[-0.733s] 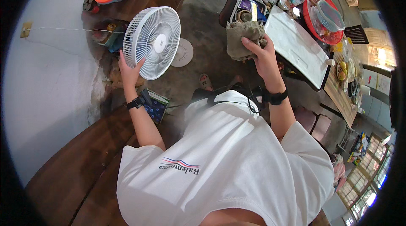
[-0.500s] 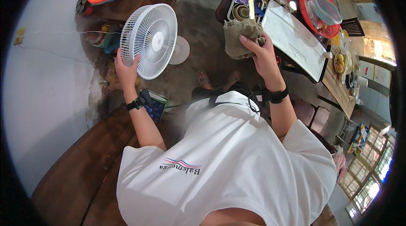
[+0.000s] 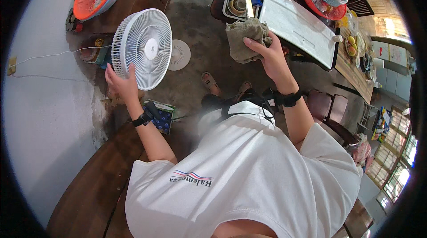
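fan (image 3: 147, 50) shifted left in view, floor (image 3: 198, 49) between rim (image 3: 122, 44) and held cloth (image 3: 245, 42)

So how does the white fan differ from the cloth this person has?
The fan is white, while the cloth is a dull grey-brown. The fan's head is round and ribbed; the cloth is crumpled and shapeless. The fan looks clearly larger than the bunched cloth. Both are in the person's grasp: the left hand on the fan, the right hand on the cloth.
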The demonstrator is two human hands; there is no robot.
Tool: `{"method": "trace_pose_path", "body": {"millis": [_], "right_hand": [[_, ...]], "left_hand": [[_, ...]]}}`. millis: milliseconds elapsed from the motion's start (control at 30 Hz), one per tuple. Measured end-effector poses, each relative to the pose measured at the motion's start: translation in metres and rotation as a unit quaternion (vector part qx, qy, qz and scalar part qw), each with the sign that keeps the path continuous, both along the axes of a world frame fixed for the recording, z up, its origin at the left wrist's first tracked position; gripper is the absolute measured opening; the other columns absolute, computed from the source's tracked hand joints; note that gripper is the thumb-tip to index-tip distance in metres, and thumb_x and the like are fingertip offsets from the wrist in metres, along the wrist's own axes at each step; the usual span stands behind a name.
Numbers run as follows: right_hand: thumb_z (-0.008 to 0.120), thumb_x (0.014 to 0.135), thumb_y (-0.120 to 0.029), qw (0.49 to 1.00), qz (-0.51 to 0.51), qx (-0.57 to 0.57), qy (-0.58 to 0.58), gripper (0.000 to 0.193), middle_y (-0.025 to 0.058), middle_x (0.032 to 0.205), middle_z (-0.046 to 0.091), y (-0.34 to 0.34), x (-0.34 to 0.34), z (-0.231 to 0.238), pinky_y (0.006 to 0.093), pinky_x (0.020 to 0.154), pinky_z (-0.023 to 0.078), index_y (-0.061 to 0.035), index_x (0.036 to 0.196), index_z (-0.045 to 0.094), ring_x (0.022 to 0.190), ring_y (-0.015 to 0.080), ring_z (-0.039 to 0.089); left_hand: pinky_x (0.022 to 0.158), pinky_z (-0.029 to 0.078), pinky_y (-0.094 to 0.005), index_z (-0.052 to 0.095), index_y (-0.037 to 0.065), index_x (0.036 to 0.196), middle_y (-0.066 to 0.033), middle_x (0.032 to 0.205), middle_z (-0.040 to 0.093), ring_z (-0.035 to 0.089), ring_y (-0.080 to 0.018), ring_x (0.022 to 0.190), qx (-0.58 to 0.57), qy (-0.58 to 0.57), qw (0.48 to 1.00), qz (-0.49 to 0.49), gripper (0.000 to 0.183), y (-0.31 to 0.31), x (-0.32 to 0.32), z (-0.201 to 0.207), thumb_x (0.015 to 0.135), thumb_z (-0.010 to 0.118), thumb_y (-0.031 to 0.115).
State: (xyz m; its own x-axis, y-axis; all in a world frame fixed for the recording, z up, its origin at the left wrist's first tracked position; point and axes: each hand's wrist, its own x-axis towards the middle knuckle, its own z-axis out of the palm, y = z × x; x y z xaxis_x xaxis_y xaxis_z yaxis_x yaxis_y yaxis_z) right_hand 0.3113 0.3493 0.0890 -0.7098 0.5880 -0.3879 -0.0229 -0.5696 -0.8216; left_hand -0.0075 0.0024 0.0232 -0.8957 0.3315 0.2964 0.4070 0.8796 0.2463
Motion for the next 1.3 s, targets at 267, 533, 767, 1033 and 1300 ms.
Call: {"method": "trace_pose_path", "body": {"millis": [267,533,767,1033,1300], "right_hand": [[0.081,0.092,-0.009,1.0,-0.017,-0.002,0.003,0.041,0.0062,0.119,0.074,0.019,0.065,-0.011,0.0324,0.096,0.057,0.0008,0.129,0.066,0.106,0.0146,0.071],[0.083,0.092,-0.012,0.993,-0.093,0.039,0.065,0.044,0.0068,0.119,0.074,0.051,0.202,-0.029,0.0315,0.093,0.059,0.0008,0.13,0.065,0.106,0.0143,0.071],[0.086,0.089,-0.02,0.98,-0.172,0.083,0.052,0.051,0.0046,0.116,0.073,0.081,0.381,-0.075,0.0274,0.086,0.057,-0.0017,0.131,0.064,0.101,0.0117,0.069],[0.084,0.089,-0.013,0.942,-0.323,0.092,0.016,0.049,0.0059,0.121,0.072,0.089,0.573,-0.096,0.0315,0.096,0.055,-0.0013,0.132,0.063,0.109,0.0144,0.067],[0.082,0.094,-0.021,0.876,-0.476,0.068,-0.032,0.043,0.0053,0.116,0.072,0.121,0.663,-0.138,0.0304,0.09,0.058,-0.003,0.128,0.064,0.103,0.0135,0.07]], "left_hand": [[0.106,0.044,-0.0522,0.054,0.01,0.149,-0.0175,0.149,0.053,0.054,-0.0344,0.131,-0.002,0.076,0.997,0.033,0.079,0.03,0.029,0.007,0.088,0.081,0.053],[0.061,0.042,-0.0287,0.067,0.004,0.129,-0.0059,0.107,0.067,0.047,-0.0111,0.067,0.245,-0.048,0.957,-0.147,0.043,0.158,0.157,-0.007,0.095,0.08,0.026],[0.064,0.048,-0.0276,0.073,0.003,0.112,-0.0021,0.092,0.07,0.057,-0.0098,0.071,0.269,-0.107,0.908,-0.303,0.025,0.294,0.31,-0.029,0.1,0.075,0.025],[0.063,0.049,-0.0284,0.073,0.004,0.11,-0.0047,0.088,0.071,0.059,-0.0114,0.069,0.212,-0.155,0.838,-0.478,0.023,0.451,0.492,-0.026,0.1,0.073,0.025],[0.063,0.049,-0.0293,0.073,0.004,0.111,-0.0061,0.086,0.072,0.06,-0.0121,0.067,0.155,-0.267,0.778,-0.547,0.023,0.562,0.587,-0.055,0.099,0.075,0.023]]}}
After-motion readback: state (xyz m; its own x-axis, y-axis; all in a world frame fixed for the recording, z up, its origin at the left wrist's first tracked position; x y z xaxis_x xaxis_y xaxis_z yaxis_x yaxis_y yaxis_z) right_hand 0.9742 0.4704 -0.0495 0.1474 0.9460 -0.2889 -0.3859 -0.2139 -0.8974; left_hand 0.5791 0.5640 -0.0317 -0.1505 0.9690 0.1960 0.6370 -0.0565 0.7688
